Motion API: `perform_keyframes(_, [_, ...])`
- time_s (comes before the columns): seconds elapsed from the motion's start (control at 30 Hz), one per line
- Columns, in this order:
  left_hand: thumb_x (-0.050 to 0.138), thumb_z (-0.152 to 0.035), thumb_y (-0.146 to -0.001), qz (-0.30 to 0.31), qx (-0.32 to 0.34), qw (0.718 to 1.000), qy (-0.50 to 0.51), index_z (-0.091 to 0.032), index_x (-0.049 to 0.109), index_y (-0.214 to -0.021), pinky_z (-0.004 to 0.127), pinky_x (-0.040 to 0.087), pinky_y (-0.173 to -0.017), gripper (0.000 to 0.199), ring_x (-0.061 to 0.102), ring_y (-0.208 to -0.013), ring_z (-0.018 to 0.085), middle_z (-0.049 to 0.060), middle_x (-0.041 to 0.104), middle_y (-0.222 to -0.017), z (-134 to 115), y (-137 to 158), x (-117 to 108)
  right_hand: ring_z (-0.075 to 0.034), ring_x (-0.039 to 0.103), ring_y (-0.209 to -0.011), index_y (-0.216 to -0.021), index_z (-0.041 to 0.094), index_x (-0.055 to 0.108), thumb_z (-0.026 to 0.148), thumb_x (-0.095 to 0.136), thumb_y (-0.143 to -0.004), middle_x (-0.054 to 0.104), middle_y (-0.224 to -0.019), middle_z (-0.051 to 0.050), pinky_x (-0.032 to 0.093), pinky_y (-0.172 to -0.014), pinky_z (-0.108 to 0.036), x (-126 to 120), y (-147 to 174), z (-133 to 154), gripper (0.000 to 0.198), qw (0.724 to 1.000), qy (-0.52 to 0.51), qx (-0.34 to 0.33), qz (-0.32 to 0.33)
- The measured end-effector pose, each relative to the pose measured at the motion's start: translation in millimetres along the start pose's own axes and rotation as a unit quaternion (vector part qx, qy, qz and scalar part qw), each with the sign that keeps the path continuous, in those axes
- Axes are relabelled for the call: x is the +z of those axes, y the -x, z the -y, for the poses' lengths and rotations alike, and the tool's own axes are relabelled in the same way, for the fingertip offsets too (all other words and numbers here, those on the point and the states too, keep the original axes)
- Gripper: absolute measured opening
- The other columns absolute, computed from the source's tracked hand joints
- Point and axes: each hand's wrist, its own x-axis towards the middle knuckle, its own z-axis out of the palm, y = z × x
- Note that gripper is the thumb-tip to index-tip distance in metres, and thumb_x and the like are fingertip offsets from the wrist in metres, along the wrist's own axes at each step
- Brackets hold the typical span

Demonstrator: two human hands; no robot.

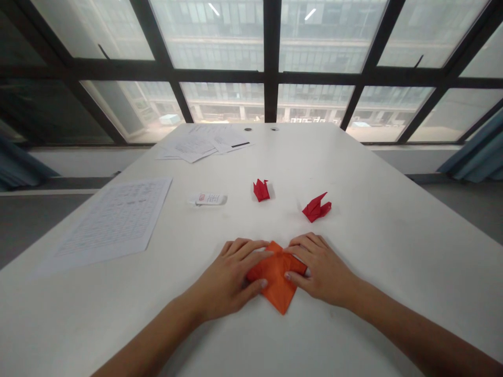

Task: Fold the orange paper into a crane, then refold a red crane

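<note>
The kite-shaped orange origami paper [278, 277] lies at lower centre, between left hand [239, 275] and right hand [320, 267], about equally near, long axis running up-frame. Each grip's thumb and fingers touch it; I cannot tell whether they pinch. Counted: one orange piece, two red origami cranes [261, 190] at centre and right of centre.

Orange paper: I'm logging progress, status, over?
Left hand, right hand both on orange paper. Paper folded, one tip toward wearer. Red figures beyond, not touching it.
</note>
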Motion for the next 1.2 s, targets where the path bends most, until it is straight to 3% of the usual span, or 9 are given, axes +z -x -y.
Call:
perform_keyframes(0.17, [0.06, -0.034, -0.097, 0.026, -0.004, 0.999, -0.026, -0.035, 0.052, -0.145, 0.052, 0.035, -0.111, 0.049, 0.047, -0.133, 0.032, 0.002, 0.052, -0.155, 0, 0, 4, -0.029, 0.056, -0.114, -0.122, 0.022, 0.067, 0.025, 0.07, -0.091, 0.068, -0.121, -0.009, 0.043, -0.102, -0.047, -2, -1, -1, 0.031, 1.0, 0.006, -0.008, 0.009])
perform_keyframes(0.3, [0.06, -0.035, -0.097, 0.03, -0.008, 0.999, -0.025, -0.037, 0.052, -0.145, 0.052, 0.035, -0.112, 0.049, 0.047, -0.134, 0.031, 0.0, 0.05, -0.157, -1, 0, 3, -0.024, 0.058, -0.112, -0.13, 0.025, 0.064, 0.012, 0.051, -0.099, 0.071, -0.12, -0.008, 0.044, -0.101, -0.045, -6, -4, -13, 0.036, 0.998, -0.031, -0.051, 0.023])
perform_keyframes(0.43, [0.058, -0.037, -0.098, 0.038, -0.011, 0.999, -0.023, -0.036, 0.05, -0.147, 0.052, 0.036, -0.113, 0.049, 0.045, -0.136, 0.031, -0.001, 0.05, -0.158, -1, 0, 1, -0.022, 0.06, -0.111, -0.13, 0.025, 0.063, 0.0, 0.047, -0.094, 0.073, -0.121, -0.005, 0.045, -0.102, -0.043, -12, -8, -29, 0.047, 0.99, -0.106, -0.092, 0.026])
perform_keyframes(0.57, [0.057, -0.04, -0.099, 0.043, -0.011, 0.999, -0.019, -0.035, 0.047, -0.149, 0.052, 0.035, -0.113, 0.051, 0.045, -0.136, 0.031, 0.0, 0.05, -0.158, -1, 1, -1, -0.022, 0.062, -0.11, -0.123, 0.023, 0.067, -0.006, 0.049, -0.081, 0.074, -0.115, -0.005, 0.043, -0.104, -0.043, -20, -9, -35, 0.054, 0.986, -0.114, -0.111, 0.047])
perform_keyframes(0.8, [0.072, -0.055, -0.086, 0.066, 0.001, 0.998, 0.001, -0.033, 0.039, -0.155, 0.054, 0.032, -0.116, 0.08, 0.041, -0.14, 0.034, 0.002, 0.045, -0.161, -3, 1, -9, -0.023, 0.061, -0.112, -0.123, 0.022, 0.067, 0.001, 0.061, -0.075, 0.072, -0.117, -0.006, 0.039, -0.109, -0.044, -33, -8, -28, 0.053, 0.982, -0.115, -0.116, 0.095])
perform_keyframes(1.2, [0.065, -0.056, -0.091, 0.071, 0.004, 0.997, -0.01, -0.033, 0.04, -0.155, 0.054, 0.033, -0.116, 0.072, 0.041, -0.14, 0.034, 0.001, 0.043, -0.163, 1, 4, -8, -0.024, 0.06, -0.113, -0.122, 0.022, 0.068, 0.018, 0.072, -0.084, 0.072, -0.118, -0.006, 0.038, -0.109, -0.044, -34, -9, -24, 0.039, 0.985, -0.096, -0.101, 0.105])
